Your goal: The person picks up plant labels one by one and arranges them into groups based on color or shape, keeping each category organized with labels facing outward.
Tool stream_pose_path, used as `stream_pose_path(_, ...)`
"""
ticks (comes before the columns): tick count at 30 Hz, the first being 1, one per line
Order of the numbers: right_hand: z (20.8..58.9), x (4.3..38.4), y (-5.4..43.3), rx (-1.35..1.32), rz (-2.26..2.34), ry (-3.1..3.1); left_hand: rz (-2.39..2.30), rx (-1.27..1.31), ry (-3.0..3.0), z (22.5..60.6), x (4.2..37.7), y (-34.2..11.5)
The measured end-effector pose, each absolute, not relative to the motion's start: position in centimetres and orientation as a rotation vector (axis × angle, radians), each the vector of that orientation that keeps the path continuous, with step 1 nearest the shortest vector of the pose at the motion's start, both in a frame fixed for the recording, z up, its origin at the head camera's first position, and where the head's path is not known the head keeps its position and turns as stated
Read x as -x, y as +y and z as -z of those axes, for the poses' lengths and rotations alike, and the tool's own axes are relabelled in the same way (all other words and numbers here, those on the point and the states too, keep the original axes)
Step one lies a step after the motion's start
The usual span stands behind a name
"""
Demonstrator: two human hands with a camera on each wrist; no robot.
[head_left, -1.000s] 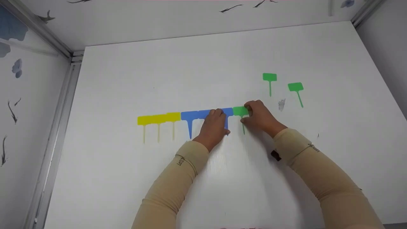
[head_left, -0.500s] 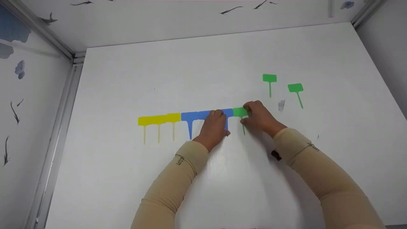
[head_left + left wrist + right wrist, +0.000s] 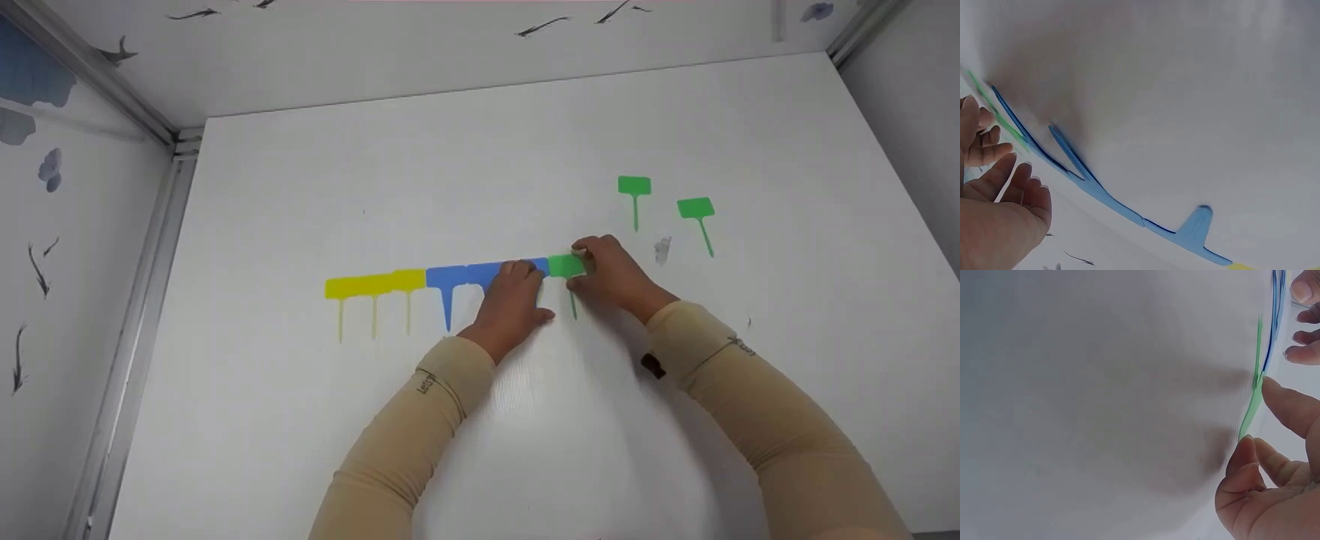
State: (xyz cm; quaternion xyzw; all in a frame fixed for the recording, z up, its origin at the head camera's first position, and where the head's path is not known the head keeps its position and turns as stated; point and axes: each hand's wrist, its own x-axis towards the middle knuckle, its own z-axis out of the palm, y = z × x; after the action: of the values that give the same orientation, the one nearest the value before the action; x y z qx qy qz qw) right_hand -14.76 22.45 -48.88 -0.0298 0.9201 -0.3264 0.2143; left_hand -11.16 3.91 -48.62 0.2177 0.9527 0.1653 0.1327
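A row of T-shaped plant labels lies on the white board in the head view: yellow labels [image 3: 360, 286] at left, blue labels [image 3: 447, 277] in the middle, one green plant label [image 3: 560, 266] at the right end. My left hand [image 3: 508, 309] lies over the blue part, fingers loosely bent and thumb out to the side, hiding some blue stems. With thumb and fingertips, my right hand [image 3: 616, 273] pinches the right end of the green label. The right wrist view shows fingertips at both ends of that green label [image 3: 1251, 406].
Two more green labels [image 3: 634, 185] lie apart at the upper right, stems toward me. A grey smudge [image 3: 662, 250] marks the board below them. Patterned walls and a metal frame rail [image 3: 142, 300] bound the board at the left and back.
The left thumb has spread away to the right, and the left hand has shifted slightly. My right hand stays at the green label, nearly still. The view has tilted slightly.
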Motion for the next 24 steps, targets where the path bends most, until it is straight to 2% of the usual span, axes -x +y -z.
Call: stream_pose_path(24, 48.0, 14.3, 26.0, 0.015, 1.176, 2.601, -0.473, -0.671, 2.796, 49.3, 10.9, 6.7)
